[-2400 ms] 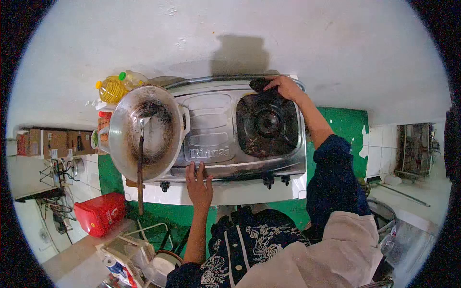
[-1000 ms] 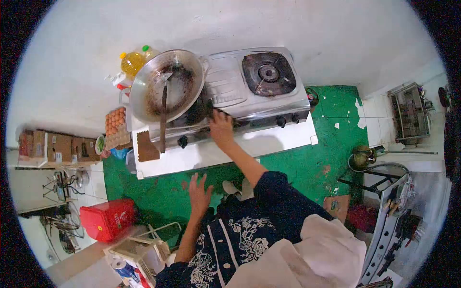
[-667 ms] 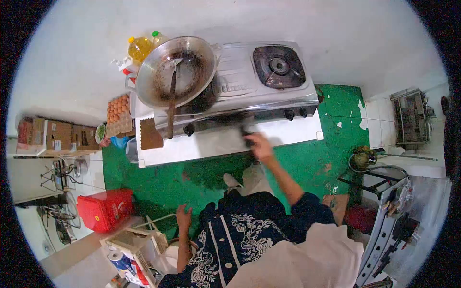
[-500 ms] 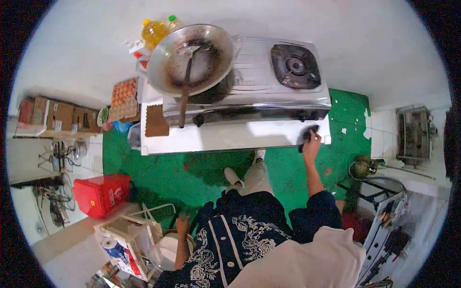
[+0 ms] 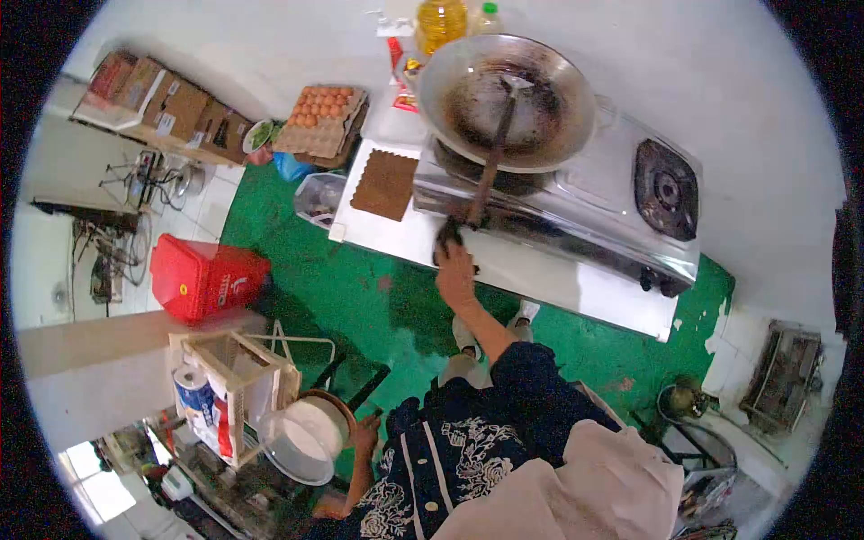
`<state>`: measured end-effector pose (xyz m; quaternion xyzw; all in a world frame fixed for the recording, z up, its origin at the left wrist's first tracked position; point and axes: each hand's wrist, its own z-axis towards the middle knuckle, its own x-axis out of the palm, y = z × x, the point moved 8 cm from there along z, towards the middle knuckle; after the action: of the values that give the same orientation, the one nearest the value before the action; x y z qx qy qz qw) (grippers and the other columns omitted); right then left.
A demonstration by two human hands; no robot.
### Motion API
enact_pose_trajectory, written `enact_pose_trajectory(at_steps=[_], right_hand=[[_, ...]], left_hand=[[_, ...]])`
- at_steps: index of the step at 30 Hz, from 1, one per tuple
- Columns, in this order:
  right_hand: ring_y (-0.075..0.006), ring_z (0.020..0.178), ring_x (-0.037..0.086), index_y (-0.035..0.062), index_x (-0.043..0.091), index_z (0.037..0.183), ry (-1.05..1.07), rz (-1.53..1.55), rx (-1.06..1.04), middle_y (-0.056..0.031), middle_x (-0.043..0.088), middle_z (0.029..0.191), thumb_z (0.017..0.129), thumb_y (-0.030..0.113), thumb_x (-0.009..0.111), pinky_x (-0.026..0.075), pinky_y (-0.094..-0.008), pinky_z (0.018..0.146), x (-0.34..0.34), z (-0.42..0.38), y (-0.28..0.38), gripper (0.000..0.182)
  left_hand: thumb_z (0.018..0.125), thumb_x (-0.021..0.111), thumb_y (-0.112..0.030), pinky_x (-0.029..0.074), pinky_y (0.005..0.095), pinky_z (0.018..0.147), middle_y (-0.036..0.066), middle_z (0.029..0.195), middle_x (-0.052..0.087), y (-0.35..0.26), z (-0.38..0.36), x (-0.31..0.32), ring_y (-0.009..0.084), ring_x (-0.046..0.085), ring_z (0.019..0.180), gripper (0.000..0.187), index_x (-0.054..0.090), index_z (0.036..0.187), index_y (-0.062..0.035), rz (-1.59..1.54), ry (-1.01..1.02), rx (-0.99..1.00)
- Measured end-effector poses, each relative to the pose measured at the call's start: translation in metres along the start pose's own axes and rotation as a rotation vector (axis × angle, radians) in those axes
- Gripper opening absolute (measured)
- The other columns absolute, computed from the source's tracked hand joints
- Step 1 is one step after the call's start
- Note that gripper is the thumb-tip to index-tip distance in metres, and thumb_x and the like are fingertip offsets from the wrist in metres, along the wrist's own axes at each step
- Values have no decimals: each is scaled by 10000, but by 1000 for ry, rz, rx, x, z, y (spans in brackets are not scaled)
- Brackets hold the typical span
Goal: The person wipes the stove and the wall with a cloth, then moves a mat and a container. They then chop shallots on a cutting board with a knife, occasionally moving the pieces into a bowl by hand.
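My right hand (image 5: 457, 274) is closed on a dark cloth (image 5: 447, 236), pressed to the white tabletop (image 5: 576, 290) along the stove's front edge. Just beyond the cloth, the dark handle of a spatula (image 5: 493, 162) sticks out over the rim of a large wok (image 5: 439, 103). That wok rests on the left burner of a two-burner gas stove (image 5: 621, 184). My left hand (image 5: 366, 434) hangs low at my side, near a round container with a clear lid (image 5: 297, 450); its fingers are too small and blurred to read.
A brown mat (image 5: 385, 184) lies left of the stove. Oil bottles (image 5: 441, 27) stand behind the wok. Egg trays (image 5: 319, 121) and cardboard boxes (image 5: 166, 103) are further left. A red bin (image 5: 211, 279) and a wooden rack (image 5: 256, 360) stand on the left side.
My right hand has carried the dark cloth leftward along the tabletop, from the right end to below the spatula handle. The view has turned, and my left hand stays low.
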<state>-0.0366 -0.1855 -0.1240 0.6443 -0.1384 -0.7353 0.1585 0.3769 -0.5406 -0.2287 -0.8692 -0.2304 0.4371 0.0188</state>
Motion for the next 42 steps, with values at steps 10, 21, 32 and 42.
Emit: enact_pose_trajectory(at_steps=[10, 21, 32, 42], right_hand=[[-385, 1046, 486, 87, 614, 1147, -92, 279, -155, -174, 522, 1169, 706, -29, 544, 412, -466, 896, -31, 53, 39, 462], [-288, 987, 612, 103, 696, 1022, 1181, 606, -256, -105, 663, 1095, 642, -27, 473, 469, -365, 889, 16, -30, 89, 460], [-356, 1062, 510, 102, 640, 1102, 749, 130, -547, -126, 567, 1207, 686, 30, 537, 433, -461, 900, 17, 25, 28, 434], [-354, 1062, 510, 150, 614, 1142, 309, -190, -514, -118, 535, 1239, 686, 41, 614, 435, -444, 905, 12, 66, 23, 469]], left_hand=[[856, 613, -321, 426, 454, 942, 164, 1221, 584, -12, -30, 3, 371, 523, 1138, 391, 622, 1146, -59, -471, 12, -290], [875, 572, -371, 420, 461, 948, 186, 1207, 576, 4, -24, 52, 385, 523, 1136, 412, 622, 1139, -59, -485, -47, -265], [890, 560, -317, 464, 445, 878, 188, 1140, 600, -20, -11, 27, 376, 569, 1038, 363, 616, 1127, -48, -258, -123, -58], [877, 586, -313, 474, 433, 866, 205, 1120, 621, -19, -20, 76, 377, 591, 1020, 379, 626, 1111, -17, -657, -165, -206]])
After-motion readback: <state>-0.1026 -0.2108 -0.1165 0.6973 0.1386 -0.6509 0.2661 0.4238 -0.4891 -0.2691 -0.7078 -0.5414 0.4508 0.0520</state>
